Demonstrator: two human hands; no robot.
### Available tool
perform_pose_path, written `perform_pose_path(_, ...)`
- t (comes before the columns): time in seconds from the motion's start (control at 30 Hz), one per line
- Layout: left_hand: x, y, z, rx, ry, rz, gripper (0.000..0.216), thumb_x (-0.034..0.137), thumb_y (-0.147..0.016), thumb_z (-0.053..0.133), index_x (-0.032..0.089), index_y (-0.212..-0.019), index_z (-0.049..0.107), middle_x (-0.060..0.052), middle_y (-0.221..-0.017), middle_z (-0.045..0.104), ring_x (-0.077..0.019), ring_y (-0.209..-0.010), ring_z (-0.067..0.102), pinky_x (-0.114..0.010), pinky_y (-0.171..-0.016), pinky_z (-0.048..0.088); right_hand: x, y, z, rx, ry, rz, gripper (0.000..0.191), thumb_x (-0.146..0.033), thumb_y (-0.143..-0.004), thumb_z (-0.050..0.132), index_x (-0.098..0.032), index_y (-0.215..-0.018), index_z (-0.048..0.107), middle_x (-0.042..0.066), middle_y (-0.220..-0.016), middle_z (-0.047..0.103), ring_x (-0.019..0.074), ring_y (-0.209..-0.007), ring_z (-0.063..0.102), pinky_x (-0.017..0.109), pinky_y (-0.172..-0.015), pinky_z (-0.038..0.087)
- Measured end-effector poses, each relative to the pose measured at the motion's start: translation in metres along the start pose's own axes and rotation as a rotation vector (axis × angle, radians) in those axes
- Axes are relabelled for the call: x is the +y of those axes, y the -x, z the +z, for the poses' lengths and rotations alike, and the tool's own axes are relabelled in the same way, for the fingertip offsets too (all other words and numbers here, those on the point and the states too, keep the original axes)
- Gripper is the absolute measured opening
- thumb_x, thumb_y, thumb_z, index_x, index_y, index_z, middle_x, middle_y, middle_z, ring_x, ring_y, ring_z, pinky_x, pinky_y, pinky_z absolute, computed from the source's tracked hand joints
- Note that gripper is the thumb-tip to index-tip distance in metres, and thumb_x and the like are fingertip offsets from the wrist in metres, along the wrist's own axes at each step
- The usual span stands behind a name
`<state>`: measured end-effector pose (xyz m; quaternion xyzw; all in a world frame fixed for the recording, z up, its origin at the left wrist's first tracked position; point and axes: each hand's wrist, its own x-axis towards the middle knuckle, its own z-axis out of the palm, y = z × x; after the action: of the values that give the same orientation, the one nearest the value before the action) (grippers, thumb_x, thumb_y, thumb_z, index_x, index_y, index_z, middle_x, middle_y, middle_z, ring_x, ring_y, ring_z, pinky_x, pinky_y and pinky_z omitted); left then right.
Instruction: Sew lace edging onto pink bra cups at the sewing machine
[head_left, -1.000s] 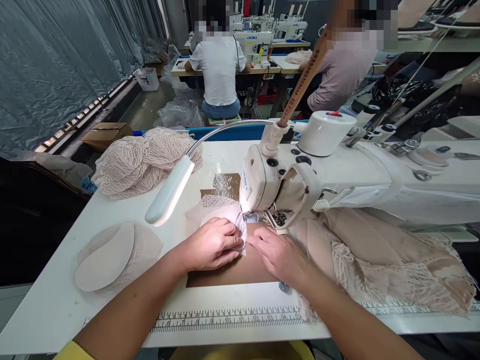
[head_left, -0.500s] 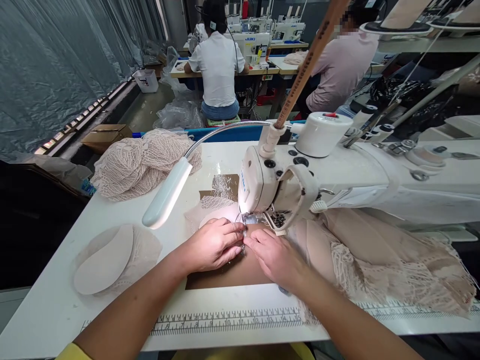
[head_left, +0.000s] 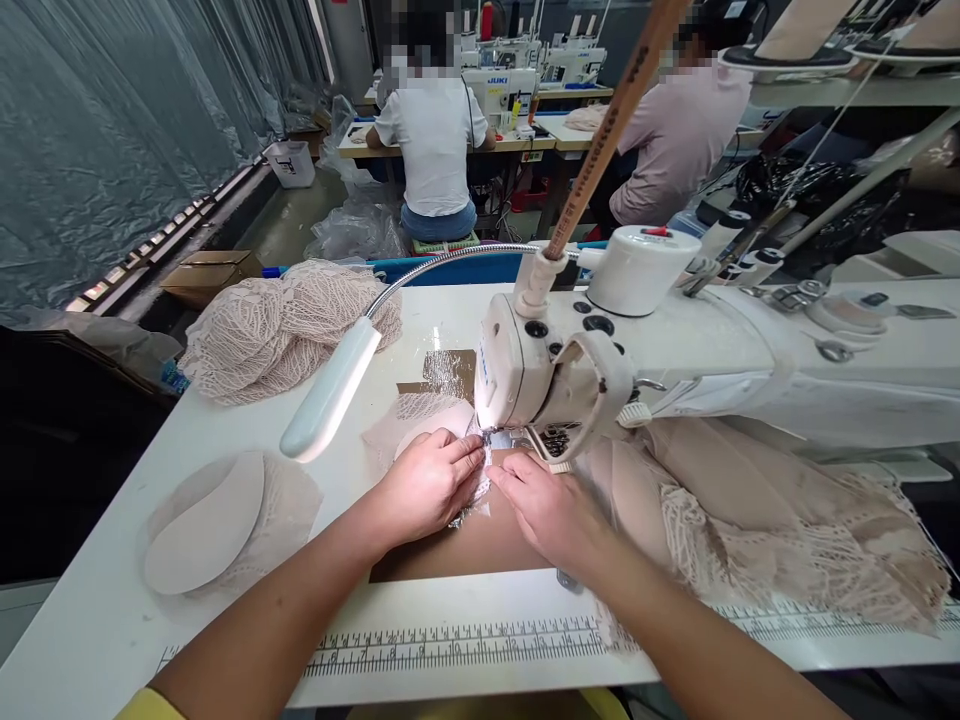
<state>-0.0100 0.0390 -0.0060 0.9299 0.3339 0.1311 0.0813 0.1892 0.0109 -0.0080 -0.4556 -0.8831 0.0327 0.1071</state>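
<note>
My left hand (head_left: 435,485) presses its bent fingers together on a small piece of beige lace fabric (head_left: 480,485), just in front of the needle area of the white sewing machine (head_left: 517,365). A pale bra cup (head_left: 435,420) with sheer fabric around it lies behind that hand, partly covered. My right hand (head_left: 551,505) rests on the brown plate (head_left: 465,555), its fingers a little apart and the tips at the right edge of the lace. The machine head hides part of the stitching spot.
Another cup on sheer fabric (head_left: 206,540) lies at left, and a lace heap (head_left: 277,325) behind it. A lamp (head_left: 330,390) hangs over the table. Beige garments (head_left: 787,520) spread at right. A printed ruler (head_left: 450,645) runs along the front. Two people (head_left: 435,145) sit beyond.
My left fingers have shifted slightly up and left, and more of the lace shows between my hands. My right hand has hardly moved. The view has shifted slightly.
</note>
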Motion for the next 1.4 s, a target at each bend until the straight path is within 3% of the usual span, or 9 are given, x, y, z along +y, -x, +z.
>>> perform_pose_path(0.33, -0.003, 0.003, -0.006, 0.014, -0.068, -0.023, 0.032, 0.027, -0.095, 0.042, 0.014, -0.120, 0.059, -0.011, -0.131, 0.057, -0.0239, -0.091, 0.054, -0.040, -0.079, 0.046, 0.005, 0.001, 0.008, 0.063, 0.077, 0.074, 0.050, -0.002, -0.077, 0.046, -0.019, -0.121, 0.063, 0.006, -0.089, 0.065, 0.0158, -0.062, 0.048, 0.028, -0.053, 0.033)
perform_pose_path(0.57, -0.005, 0.009, -0.006, 0.042, 0.010, 0.093, 0.029, 0.023, -0.097, 0.041, 0.015, -0.115, 0.063, -0.009, -0.124, 0.062, -0.0228, -0.100, 0.054, -0.038, -0.085, 0.047, 0.002, 0.002, -0.004, 0.035, -0.025, -0.019, 0.037, -0.001, -0.080, 0.044, -0.018, -0.102, 0.069, 0.005, -0.079, 0.058, 0.0145, -0.066, 0.047, 0.026, -0.056, 0.030)
perform_pose_path(0.8, -0.005, 0.009, -0.004, 0.042, 0.015, 0.082, 0.030, 0.023, -0.096, 0.043, 0.016, -0.117, 0.063, -0.009, -0.122, 0.064, -0.0230, -0.099, 0.056, -0.039, -0.085, 0.048, 0.000, 0.002, -0.003, 0.015, -0.008, 0.011, 0.037, -0.001, -0.080, 0.044, -0.018, -0.102, 0.069, 0.005, -0.077, 0.061, 0.0153, -0.068, 0.050, 0.027, -0.054, 0.028)
perform_pose_path(1.1, -0.012, 0.003, -0.001, 0.124, -0.004, 0.012, 0.031, 0.022, -0.095, 0.044, 0.016, -0.120, 0.061, -0.010, -0.122, 0.064, -0.0249, -0.100, 0.055, -0.041, -0.085, 0.049, 0.001, -0.001, 0.006, -0.035, 0.117, 0.123, 0.052, -0.005, -0.080, 0.048, -0.023, -0.127, 0.061, 0.005, -0.082, 0.064, 0.0134, -0.057, 0.047, 0.025, -0.049, 0.029)
perform_pose_path(1.4, -0.020, 0.002, 0.002, 0.151, -0.004, -0.122, 0.031, 0.022, -0.090, 0.047, 0.017, -0.117, 0.061, -0.013, -0.122, 0.060, -0.0290, -0.113, 0.051, -0.046, -0.095, 0.044, 0.008, 0.004, 0.009, 0.086, -0.040, 0.075, 0.038, -0.015, -0.090, 0.042, -0.021, -0.117, 0.067, 0.005, -0.086, 0.068, 0.0149, -0.068, 0.057, 0.024, -0.058, 0.040)
